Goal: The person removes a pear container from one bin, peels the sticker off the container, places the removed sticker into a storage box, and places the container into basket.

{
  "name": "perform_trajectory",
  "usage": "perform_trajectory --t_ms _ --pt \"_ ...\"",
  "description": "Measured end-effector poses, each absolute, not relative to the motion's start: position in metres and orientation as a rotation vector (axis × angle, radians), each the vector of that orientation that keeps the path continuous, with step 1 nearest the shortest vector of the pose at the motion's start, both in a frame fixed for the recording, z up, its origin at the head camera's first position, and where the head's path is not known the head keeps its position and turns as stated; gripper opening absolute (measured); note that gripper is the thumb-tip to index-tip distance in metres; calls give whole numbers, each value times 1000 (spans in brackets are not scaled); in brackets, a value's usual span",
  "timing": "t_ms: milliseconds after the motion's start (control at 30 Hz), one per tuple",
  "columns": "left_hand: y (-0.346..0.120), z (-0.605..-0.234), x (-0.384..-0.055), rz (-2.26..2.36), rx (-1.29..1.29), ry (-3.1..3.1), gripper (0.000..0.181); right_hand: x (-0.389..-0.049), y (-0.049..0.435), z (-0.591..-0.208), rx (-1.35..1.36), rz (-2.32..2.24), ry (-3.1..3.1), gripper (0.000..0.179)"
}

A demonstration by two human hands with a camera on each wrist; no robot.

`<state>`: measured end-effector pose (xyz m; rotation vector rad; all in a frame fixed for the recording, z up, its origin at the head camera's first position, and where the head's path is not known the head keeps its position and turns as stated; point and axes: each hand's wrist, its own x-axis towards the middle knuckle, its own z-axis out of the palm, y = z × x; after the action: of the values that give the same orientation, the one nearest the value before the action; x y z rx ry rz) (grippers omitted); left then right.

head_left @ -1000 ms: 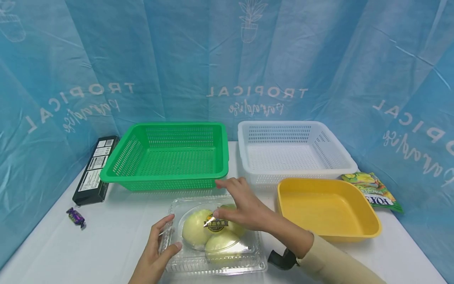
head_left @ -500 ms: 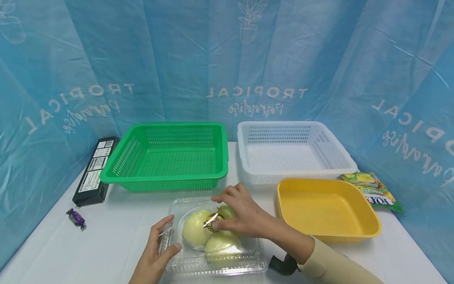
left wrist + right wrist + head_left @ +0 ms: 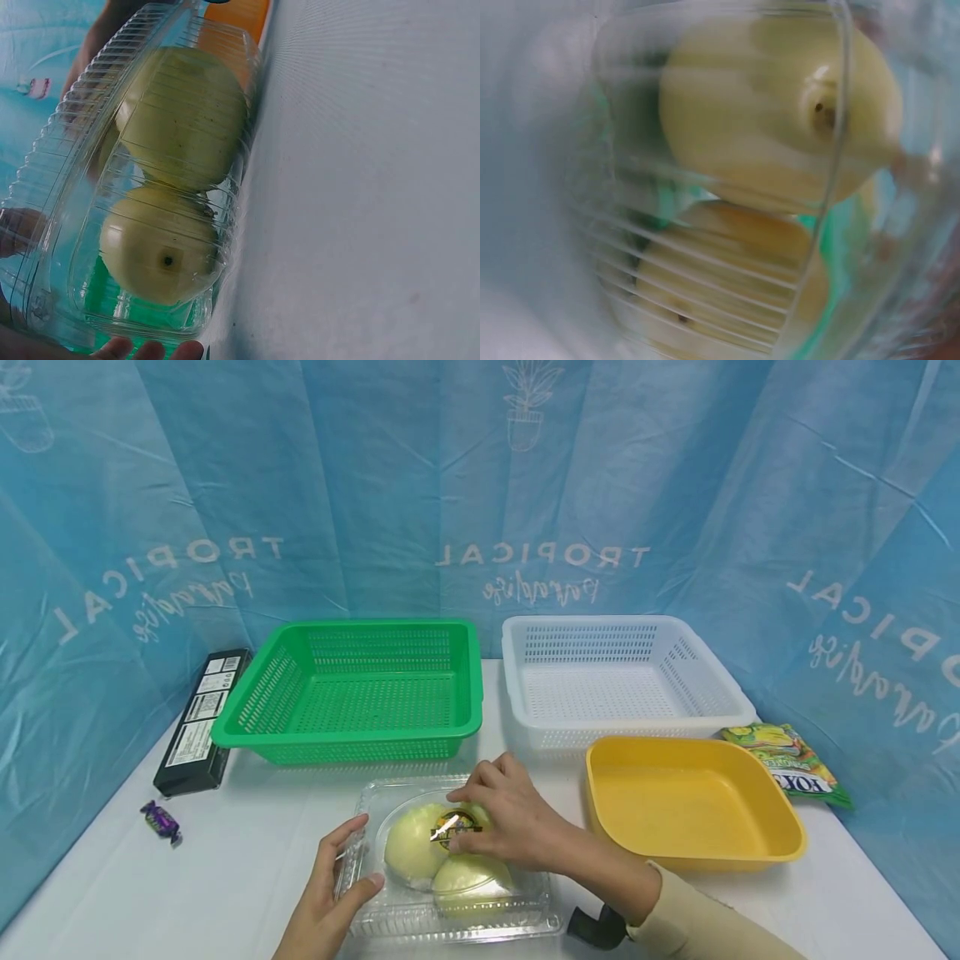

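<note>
A clear plastic fruit box (image 3: 390,922) with its lid down lies on the white table. Inside are several pale green, round fruits (image 3: 471,878); two of these fruits (image 3: 180,120) show through the ribbed wall in the left wrist view. My left hand (image 3: 327,893) grips the box's left side, thumb on the lid's edge and fingers along the wall. My right hand (image 3: 513,818) is over the lid, thumb against a round black-and-gold sticker (image 3: 456,828) and forefinger just behind it. A gap shows between thumb and forefinger. One fruit (image 3: 772,112) fills the blurred right wrist view.
Behind the box stand a green basket (image 3: 345,747) and a white basket (image 3: 637,727). A yellow tray (image 3: 693,860) is at the right, beside a green snack packet (image 3: 795,768). At the left lie a long black box (image 3: 201,718) and a purple wrapped candy (image 3: 161,821).
My right hand has come down lower onto the lid, its forefinger closer to the sticker. A streak of glare now crosses the sticker. My left hand keeps its hold on the box.
</note>
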<state>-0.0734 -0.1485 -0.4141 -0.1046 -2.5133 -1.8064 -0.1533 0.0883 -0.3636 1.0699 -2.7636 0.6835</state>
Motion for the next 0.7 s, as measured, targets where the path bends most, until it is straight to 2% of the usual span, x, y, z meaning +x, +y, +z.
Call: perform_trajectory --t_ms 700 --pt "-149 -414 -73 -1792 -91 -2531 62 -153 88 -369 1092 622 -2677 38"
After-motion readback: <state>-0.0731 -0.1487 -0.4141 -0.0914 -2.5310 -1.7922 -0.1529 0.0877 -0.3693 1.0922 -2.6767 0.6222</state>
